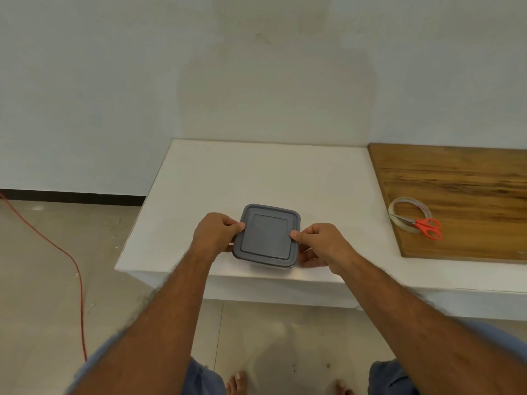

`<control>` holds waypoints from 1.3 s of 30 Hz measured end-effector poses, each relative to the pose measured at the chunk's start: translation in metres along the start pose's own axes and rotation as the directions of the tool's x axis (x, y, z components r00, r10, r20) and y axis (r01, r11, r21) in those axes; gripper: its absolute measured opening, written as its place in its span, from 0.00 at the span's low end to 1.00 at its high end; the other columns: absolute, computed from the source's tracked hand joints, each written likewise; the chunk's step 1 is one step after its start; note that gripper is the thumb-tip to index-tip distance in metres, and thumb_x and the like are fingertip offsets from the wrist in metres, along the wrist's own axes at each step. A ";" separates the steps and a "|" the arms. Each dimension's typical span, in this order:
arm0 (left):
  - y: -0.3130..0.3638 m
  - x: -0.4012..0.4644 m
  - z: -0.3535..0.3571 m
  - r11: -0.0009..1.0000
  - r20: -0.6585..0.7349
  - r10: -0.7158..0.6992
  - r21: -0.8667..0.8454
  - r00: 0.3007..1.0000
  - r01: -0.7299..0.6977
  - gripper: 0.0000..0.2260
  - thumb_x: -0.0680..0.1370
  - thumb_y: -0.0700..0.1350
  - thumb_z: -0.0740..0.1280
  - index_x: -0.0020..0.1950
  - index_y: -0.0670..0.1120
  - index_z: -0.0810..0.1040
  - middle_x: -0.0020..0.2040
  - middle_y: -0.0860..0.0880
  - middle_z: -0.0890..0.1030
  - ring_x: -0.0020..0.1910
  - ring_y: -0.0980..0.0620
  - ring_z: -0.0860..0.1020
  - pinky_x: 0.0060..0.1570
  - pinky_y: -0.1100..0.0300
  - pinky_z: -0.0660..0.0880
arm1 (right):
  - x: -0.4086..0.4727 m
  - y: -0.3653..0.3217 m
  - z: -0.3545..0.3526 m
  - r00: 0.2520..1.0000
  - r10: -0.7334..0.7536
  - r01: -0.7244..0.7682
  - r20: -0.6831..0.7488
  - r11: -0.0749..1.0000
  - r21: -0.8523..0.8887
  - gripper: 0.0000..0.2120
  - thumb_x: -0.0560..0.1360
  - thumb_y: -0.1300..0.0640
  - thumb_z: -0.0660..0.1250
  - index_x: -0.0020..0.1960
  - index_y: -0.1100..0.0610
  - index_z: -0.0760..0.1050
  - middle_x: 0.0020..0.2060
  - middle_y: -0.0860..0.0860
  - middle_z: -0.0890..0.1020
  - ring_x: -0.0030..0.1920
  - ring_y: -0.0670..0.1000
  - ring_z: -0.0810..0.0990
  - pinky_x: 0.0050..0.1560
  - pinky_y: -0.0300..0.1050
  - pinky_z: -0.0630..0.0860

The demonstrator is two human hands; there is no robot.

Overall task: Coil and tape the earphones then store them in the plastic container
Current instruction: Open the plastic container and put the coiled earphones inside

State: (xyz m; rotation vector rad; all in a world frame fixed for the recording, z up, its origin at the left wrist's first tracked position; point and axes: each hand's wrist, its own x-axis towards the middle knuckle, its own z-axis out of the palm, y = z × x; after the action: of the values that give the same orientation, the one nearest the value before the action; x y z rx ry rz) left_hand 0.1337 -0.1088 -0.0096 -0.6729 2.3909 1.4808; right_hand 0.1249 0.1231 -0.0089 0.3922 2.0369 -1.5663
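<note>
— Standing near the front edge of the white table (pixel 256 172), that plastic container (pixel 266 238), isn't it?
— Yes, flat on its base, grey lid (pixel 265 233) facing up. It's nearly square with rounded corners, so no real long axis; its sides sit slightly askew to the table edge.
— And the hands?
— Left hand (pixel 215 232) grips the left rim, thumb on top, fingers (pixel 229 248) curled under. Right hand (pixel 322 242) pinches the right rim the same way.
— Lid's texture?
— Matte, with a raised square panel. The body beneath looks clear.
— Anything else?
— Far right, a grainy wooden board (pixel 462 181) carries a clear tape roll (pixel 410 213) with orange-handled scissors (pixel 425 226) lying across it.
</note>
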 end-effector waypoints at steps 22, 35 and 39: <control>-0.021 -0.032 -0.014 0.979 0.154 -0.168 -0.086 0.974 0.182 0.14 0.73 0.40 0.74 0.57 0.36 0.79 0.45 0.40 0.84 0.43 0.48 0.84 0.43 0.60 0.82 | -0.017 0.009 0.007 0.978 0.128 -0.122 0.164 0.992 -0.045 0.09 0.74 0.58 0.73 0.44 0.62 0.76 0.37 0.59 0.84 0.37 0.55 0.85 0.41 0.50 0.84; -0.003 -0.033 -0.026 0.990 0.285 -0.140 0.012 0.948 0.142 0.11 0.75 0.48 0.73 0.51 0.43 0.80 0.48 0.44 0.84 0.49 0.48 0.83 0.43 0.56 0.81 | -0.012 -0.010 -0.010 0.982 0.100 -0.054 0.162 0.962 -0.267 0.20 0.71 0.45 0.75 0.51 0.60 0.77 0.45 0.57 0.85 0.42 0.54 0.86 0.42 0.49 0.82; 0.009 -0.010 -0.020 1.000 0.027 -0.001 0.019 1.000 0.000 0.11 0.79 0.53 0.67 0.49 0.45 0.78 0.48 0.45 0.82 0.46 0.51 0.81 0.40 0.58 0.79 | 0.010 -0.022 -0.013 0.996 -0.078 0.084 0.036 0.975 -0.207 0.18 0.76 0.43 0.68 0.51 0.59 0.77 0.46 0.55 0.84 0.41 0.53 0.86 0.41 0.48 0.82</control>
State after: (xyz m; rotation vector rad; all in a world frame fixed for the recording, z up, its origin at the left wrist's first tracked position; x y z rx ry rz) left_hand 0.1380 -0.1210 0.0110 -0.6447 2.3818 1.4553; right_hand 0.1018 0.1285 0.0054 0.2092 2.1938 -1.3774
